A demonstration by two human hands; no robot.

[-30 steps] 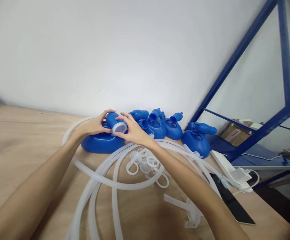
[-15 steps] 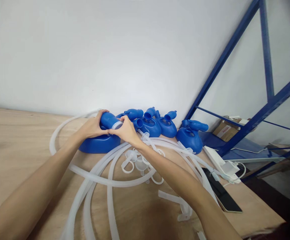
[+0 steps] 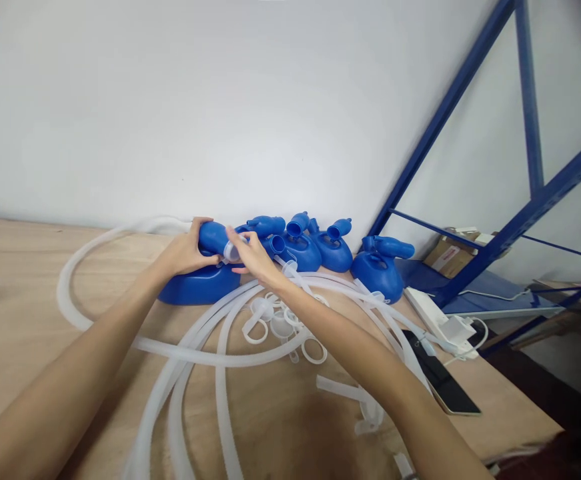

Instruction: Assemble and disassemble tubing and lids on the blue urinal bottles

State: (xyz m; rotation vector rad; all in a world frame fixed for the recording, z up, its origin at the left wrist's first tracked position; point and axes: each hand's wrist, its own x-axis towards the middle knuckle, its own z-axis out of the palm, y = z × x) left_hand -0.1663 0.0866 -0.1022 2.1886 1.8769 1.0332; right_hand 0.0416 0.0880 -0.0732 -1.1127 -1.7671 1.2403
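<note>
My left hand [image 3: 189,252] is wrapped round the blue neck piece [image 3: 212,236] above a blue bottle [image 3: 197,287] standing on the wooden table. At the right end of that neck piece sits a translucent white cap [image 3: 231,251], and my right hand [image 3: 253,256] grips it between thumb and fingers. A long translucent hose [image 3: 73,293] loops out on the left, from behind my left hand, and passes beneath my left forearm. More hoses [image 3: 223,400] curve across the table below my hands. Several clear caps with ring straps [image 3: 281,325] lie under my right forearm.
Several other blue bottles [image 3: 335,255] stand along the wall, one [image 3: 377,277] farther right. At the right are a power strip [image 3: 433,320], a phone [image 3: 440,377] and a blue metal shelf [image 3: 475,303] with a cardboard box [image 3: 447,257]. Cut hose pieces [image 3: 343,388] lie near the front.
My right hand's fingers have shifted round the cap, the thumb side now higher. The hose loop at the left has swung outward to the left. The view has moved slightly.
</note>
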